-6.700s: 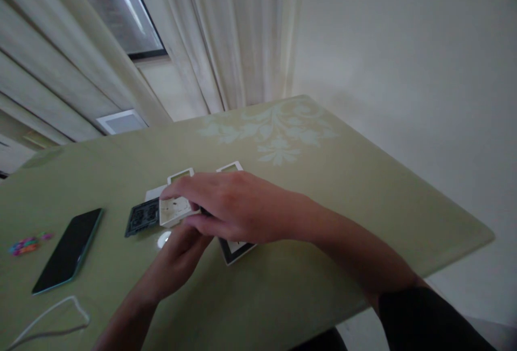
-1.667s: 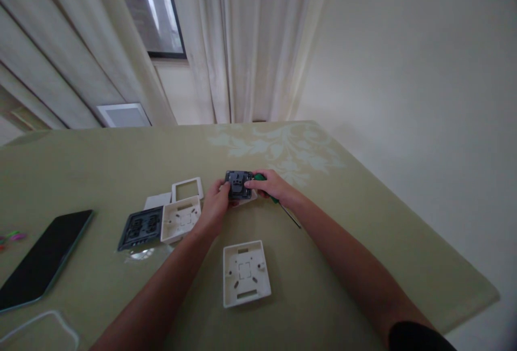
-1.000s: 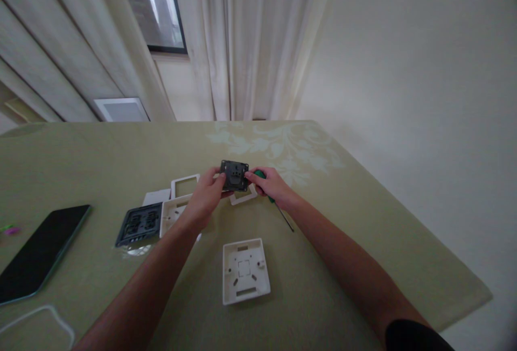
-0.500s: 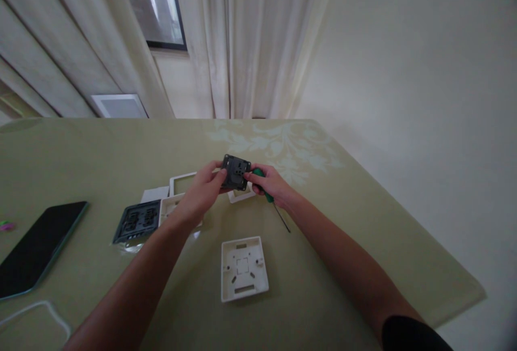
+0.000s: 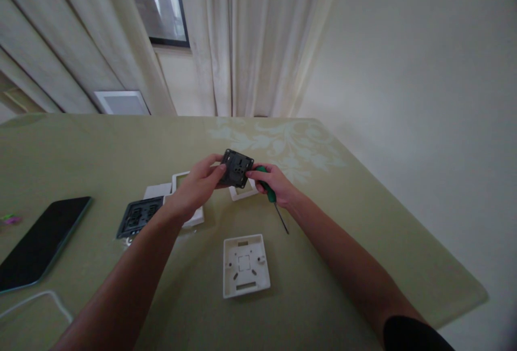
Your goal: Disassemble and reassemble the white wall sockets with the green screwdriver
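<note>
Both hands hold a small dark grey socket module [image 5: 237, 168] raised above the green table [image 5: 363, 222]. My left hand [image 5: 196, 187] pinches its left edge with thumb and fingers. My right hand [image 5: 271, 181] grips its right edge and also keeps a green-handled screwdriver [image 5: 270, 194] tucked in the palm, its thin shaft pointing down toward me. A white square back box [image 5: 244, 265] lies open side up on the table below the hands. A white frame [image 5: 243, 194] lies just under the module.
Left of my hands lie a second white box [image 5: 194, 216], a white frame [image 5: 177, 178], a flat white cover [image 5: 158, 190] and a dark double socket module [image 5: 139, 216]. A black phone [image 5: 40, 243] and a white cable [image 5: 36, 302] sit at the far left. The table edge runs along the right.
The socket module has been lifted off the white frame and tilted up between both hands. The screwdriver stayed in my right hand. The view shifted slightly.
</note>
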Action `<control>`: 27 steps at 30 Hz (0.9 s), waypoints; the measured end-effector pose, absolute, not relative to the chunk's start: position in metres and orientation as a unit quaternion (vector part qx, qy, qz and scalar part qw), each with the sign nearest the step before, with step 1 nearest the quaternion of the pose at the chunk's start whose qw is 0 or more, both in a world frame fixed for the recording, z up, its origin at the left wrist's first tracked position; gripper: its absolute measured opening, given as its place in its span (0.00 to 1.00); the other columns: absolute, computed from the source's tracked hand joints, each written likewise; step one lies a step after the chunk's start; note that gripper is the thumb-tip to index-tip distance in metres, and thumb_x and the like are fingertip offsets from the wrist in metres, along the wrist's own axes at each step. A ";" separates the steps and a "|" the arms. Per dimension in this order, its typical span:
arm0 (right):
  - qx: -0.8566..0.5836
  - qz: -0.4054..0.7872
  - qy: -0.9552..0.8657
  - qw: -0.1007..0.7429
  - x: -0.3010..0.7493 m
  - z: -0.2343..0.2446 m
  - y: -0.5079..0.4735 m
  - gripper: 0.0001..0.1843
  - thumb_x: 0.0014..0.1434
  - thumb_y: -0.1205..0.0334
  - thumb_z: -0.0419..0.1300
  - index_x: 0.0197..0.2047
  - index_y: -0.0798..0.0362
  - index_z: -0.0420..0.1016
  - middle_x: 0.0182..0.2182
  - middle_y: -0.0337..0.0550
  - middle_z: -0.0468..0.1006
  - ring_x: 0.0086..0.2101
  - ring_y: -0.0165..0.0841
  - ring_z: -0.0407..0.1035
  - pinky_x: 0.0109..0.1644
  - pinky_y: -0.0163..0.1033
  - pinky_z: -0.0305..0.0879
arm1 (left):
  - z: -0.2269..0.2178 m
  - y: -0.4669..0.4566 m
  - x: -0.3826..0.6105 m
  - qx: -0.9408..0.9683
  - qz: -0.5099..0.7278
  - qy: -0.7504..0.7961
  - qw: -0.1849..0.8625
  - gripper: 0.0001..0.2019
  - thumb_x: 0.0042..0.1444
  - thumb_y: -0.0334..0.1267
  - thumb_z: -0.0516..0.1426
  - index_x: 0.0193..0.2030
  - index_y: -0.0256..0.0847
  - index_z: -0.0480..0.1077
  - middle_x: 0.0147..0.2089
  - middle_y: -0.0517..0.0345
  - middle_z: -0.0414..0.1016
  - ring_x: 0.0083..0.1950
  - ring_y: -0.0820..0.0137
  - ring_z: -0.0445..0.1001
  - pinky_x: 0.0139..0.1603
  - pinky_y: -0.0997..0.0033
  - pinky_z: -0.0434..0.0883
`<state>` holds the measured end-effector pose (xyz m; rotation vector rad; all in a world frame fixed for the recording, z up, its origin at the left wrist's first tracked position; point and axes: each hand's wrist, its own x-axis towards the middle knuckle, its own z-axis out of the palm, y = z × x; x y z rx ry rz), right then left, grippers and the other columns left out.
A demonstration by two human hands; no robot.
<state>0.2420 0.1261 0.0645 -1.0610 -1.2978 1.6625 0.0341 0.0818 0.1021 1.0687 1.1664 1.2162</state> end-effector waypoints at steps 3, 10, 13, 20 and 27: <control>-0.403 0.646 -0.521 0.386 0.244 0.069 0.125 0.20 0.45 0.54 0.76 0.40 0.53 0.81 0.19 0.29 0.71 0.17 0.23 0.59 0.20 0.32 0.50 | 0.104 0.082 0.033 0.438 0.528 0.493 0.535 0.08 0.65 0.34 0.64 0.50 0.38 0.78 0.40 0.48 0.88 0.43 0.58 0.88 0.56 0.48 0.84; -0.383 0.604 -0.566 0.410 0.238 0.075 0.117 0.16 0.51 0.52 0.73 0.39 0.51 0.76 0.18 0.27 0.67 0.18 0.23 0.59 0.21 0.31 0.50 | 0.108 0.079 0.031 0.403 0.544 0.489 0.550 0.08 0.67 0.32 0.60 0.48 0.37 0.80 0.42 0.47 0.88 0.43 0.61 0.87 0.50 0.56 0.86; -0.387 0.577 -0.588 0.415 0.236 0.076 0.114 0.16 0.55 0.49 0.71 0.37 0.51 0.74 0.18 0.26 0.65 0.17 0.23 0.57 0.21 0.31 0.49 | 0.108 0.079 0.032 0.382 0.543 0.487 0.567 0.07 0.66 0.31 0.60 0.47 0.36 0.81 0.43 0.46 0.87 0.41 0.63 0.86 0.44 0.62 0.86; -0.382 0.508 -0.670 0.385 0.237 0.081 0.110 0.15 0.63 0.46 0.65 0.41 0.50 0.74 0.19 0.29 0.69 0.19 0.26 0.62 0.25 0.32 0.59 | 0.110 0.078 0.036 0.350 0.555 0.480 0.583 0.08 0.66 0.28 0.59 0.45 0.35 0.82 0.41 0.46 0.87 0.37 0.67 0.84 0.42 0.66 0.85; -0.403 0.366 -0.738 0.398 0.239 0.091 0.112 0.07 0.62 0.57 0.67 0.35 0.50 0.77 0.33 0.38 0.81 0.36 0.33 0.72 0.45 0.37 0.67 | 0.110 0.080 0.038 0.338 0.602 0.471 0.549 0.06 0.65 0.30 0.63 0.47 0.37 0.81 0.38 0.52 0.86 0.36 0.67 0.84 0.47 0.64 0.84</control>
